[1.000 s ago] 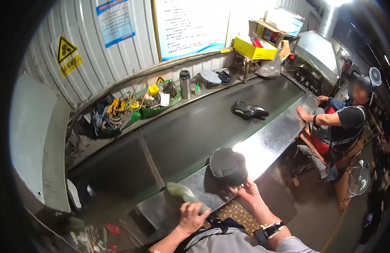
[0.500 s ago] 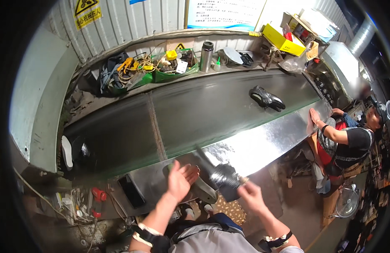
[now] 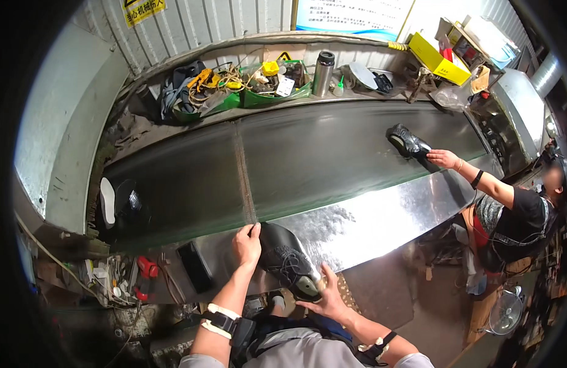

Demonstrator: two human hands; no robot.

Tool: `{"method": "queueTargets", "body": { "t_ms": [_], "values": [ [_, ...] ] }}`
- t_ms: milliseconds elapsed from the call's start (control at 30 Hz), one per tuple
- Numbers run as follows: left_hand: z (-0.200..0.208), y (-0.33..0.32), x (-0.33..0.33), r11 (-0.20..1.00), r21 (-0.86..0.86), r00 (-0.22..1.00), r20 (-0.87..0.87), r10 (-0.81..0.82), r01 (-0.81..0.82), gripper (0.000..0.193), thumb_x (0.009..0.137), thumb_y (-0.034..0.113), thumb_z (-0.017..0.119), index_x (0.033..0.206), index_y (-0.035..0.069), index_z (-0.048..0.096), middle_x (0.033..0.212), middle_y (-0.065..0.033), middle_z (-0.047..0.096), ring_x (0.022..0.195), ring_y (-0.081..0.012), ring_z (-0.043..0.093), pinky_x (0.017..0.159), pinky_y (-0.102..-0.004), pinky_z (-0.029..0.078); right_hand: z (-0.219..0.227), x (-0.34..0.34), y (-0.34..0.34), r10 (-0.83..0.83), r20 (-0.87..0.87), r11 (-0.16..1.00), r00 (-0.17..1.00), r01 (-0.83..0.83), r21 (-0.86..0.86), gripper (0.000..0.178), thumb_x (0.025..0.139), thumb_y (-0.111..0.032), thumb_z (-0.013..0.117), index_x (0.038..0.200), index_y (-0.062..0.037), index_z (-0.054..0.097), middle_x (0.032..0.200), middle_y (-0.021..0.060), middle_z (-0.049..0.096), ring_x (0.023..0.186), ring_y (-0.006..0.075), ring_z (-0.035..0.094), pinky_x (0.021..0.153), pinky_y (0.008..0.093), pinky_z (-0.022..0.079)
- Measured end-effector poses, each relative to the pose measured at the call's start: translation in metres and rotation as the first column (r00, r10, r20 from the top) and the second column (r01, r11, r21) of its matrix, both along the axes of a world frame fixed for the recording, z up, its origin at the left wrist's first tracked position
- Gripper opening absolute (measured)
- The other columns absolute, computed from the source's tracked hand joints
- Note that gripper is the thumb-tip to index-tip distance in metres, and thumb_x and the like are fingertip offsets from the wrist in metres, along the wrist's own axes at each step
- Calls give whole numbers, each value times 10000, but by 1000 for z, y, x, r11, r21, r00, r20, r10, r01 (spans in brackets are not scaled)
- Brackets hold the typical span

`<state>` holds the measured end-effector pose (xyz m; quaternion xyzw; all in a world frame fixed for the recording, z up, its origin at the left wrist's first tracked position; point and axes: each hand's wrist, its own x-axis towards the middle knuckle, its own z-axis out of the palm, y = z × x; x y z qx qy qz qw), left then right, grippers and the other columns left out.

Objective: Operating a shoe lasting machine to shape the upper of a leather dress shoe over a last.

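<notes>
One black lace-up shoe (image 3: 288, 260) — left hand (image 3: 247, 246) pinching its toe, right hand (image 3: 330, 299) gripping its heel — hid part of a shiny metal ledge (image 3: 357, 224), where a flat black rectangular slab (image 3: 194, 267) lay nearby, leftward.

Right hand (image 3: 330, 295) grips the heel of a black lace-up shoe (image 3: 288, 260) at the near edge of the shiny metal counter (image 3: 363, 224); left hand (image 3: 247, 245) positioned at the toe. Flat black rectangular device (image 3: 196, 267) lies left. Co-worker in black top (image 3: 527, 208) reaches to a second, glossy black shoe (image 3: 404, 141) on the dark belt (image 3: 332, 153).
</notes>
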<state>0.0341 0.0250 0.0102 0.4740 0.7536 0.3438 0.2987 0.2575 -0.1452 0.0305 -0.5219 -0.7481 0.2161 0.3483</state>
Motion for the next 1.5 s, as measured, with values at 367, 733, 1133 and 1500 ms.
{"method": "queueTargets", "body": {
  "t_ms": [367,733,1133,1500],
  "values": [
    [-2,-17,32,986,-162,975,-206,-76,43,672,748,467,763,1229,58,532,1187,-214,606,1098,-383,602,917,-474,492,-15,18,-5,85,-76,970,993,-100,-222,808,799,-227,812,1430,42,384,1385,277,468,1358,416,414,1197,541,218],
    [-4,-18,11,978,-167,992,-11,126,-126,358,729,312,730,880,-1,646,809,-198,691,781,-343,681,728,-445,519,-18,24,0,207,-150,937,967,-240,-255,974,807,-228,817,1535,28,224,1586,283,220,1503,378,180,1206,463,163],
    [133,-178,-104,914,131,923,79,377,-385,328,753,319,729,812,13,626,652,-142,633,625,-220,635,617,-394,492,81,-107,37,-205,-646,241,735,-602,-761,497,1002,-262,606,1400,-2,462,1097,73,644,986,139,597,883,279,468],
    [229,-481,-219,261,335,330,169,929,-905,537,905,529,650,1083,44,501,808,-137,654,756,-290,642,691,-406,493,172,-293,-169,277,-757,161,592,-805,-571,270,934,-67,680,1182,16,616,838,-24,620,735,38,496,663,194,387]
  ]
}}
